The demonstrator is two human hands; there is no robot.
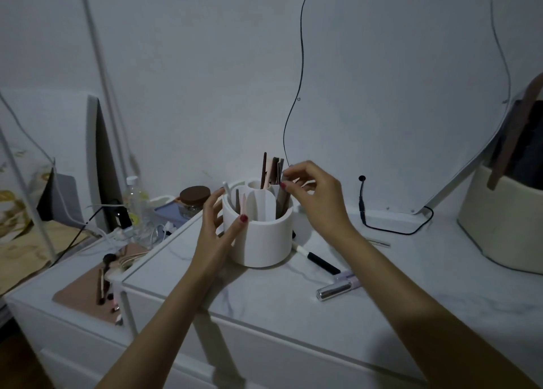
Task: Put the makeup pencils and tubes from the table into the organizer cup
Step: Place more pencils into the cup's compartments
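Observation:
A white round organizer cup (266,236) with inner compartments stands on the white marble table (382,294). Several pencils and tubes stick up from it. My left hand (219,227) grips the cup's left wall, thumb on the front rim. My right hand (314,194) hovers over the cup's back right compartment, fingertips pinching a thin brown pencil (281,196) that stands in it. On the table to the right of the cup lie a black-and-white pencil (318,261), a silver-capped clear tube (338,288) and a thin pale stick (379,242).
A cream basket (499,227) stands at the right. A black cable with a plug (363,203) runs along the wall under a mirror. On the lower unit at left are a brush mat (88,291), a brown-lidded jar (194,197) and a plastic bottle (136,203).

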